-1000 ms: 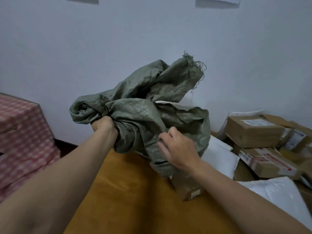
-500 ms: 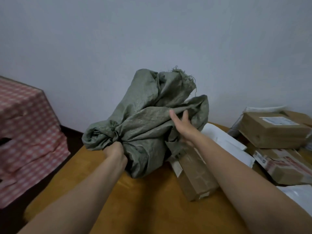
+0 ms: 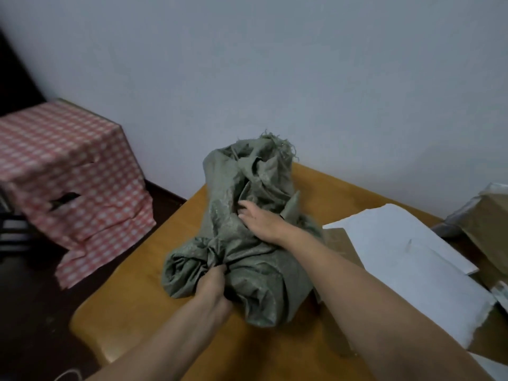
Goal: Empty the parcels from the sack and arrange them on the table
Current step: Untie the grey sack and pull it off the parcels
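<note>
A crumpled grey-green woven sack (image 3: 247, 243) lies bunched on the left part of the wooden table (image 3: 132, 306), its frayed mouth toward the wall. My left hand (image 3: 211, 284) grips a gathered fold at the sack's near end. My right hand (image 3: 261, 218) rests flat on top of the sack with its fingers straight. To the right lie a white mailer parcel (image 3: 406, 257), a flat brown parcel (image 3: 341, 243) partly under my right arm, and a brown box (image 3: 486, 221) at the frame's right edge. Whatever is inside the sack is hidden.
A box-like stand covered in red-and-white checked cloth (image 3: 68, 171) sits on the dark floor left of the table. A plain pale wall runs behind the table. The table's left corner is rounded, close to the sack.
The sack has come down from the air onto the table and is flatter. My right hand has shifted from its side onto its top. My view has swung left and down.
</note>
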